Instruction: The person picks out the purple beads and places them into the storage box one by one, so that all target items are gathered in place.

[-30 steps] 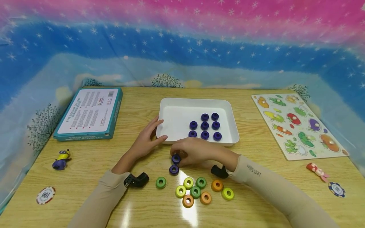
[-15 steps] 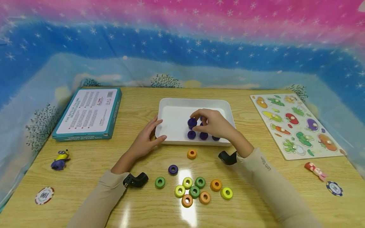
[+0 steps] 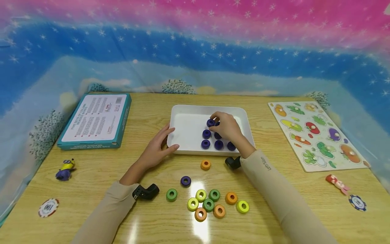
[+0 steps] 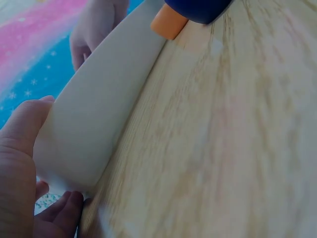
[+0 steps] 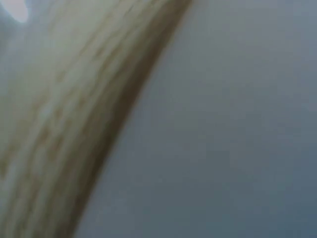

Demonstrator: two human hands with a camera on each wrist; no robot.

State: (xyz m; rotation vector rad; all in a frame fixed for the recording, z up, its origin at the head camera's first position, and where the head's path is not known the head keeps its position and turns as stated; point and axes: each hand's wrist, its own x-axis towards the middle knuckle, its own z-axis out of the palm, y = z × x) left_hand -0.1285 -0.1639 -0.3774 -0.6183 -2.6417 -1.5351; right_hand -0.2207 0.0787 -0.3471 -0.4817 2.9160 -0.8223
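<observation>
My right hand (image 3: 226, 125) is over the white tray (image 3: 184, 135), its thumb and fingertips pinching a dark purple ring-shaped bead (image 3: 210, 123) at the back left of the group there. Several more purple beads (image 3: 206, 134) sit in the tray's right half, some partly hidden by that hand. My left hand (image 3: 156, 152) rests against the tray's left near corner, thumb along the front wall (image 4: 94, 104) and fingers at the left side. On the table in front lies one purple bead (image 3: 186, 181), with an orange bead (image 3: 205, 164) nearer the tray.
Green (image 3: 172, 195), yellow (image 3: 242, 206) and orange beads lie loosely grouped near the front. A teal box (image 3: 94, 120) and small yellow-and-purple figure (image 3: 65, 170) are at left. At right are a vegetable puzzle board (image 3: 318, 135), red-and-pink figure (image 3: 337, 184) and chip (image 3: 357, 202).
My right hand has picked up a purple bead from the table and carried it over the tray to the back of the group. The orange bead it covered now shows. My left hand stays put.
</observation>
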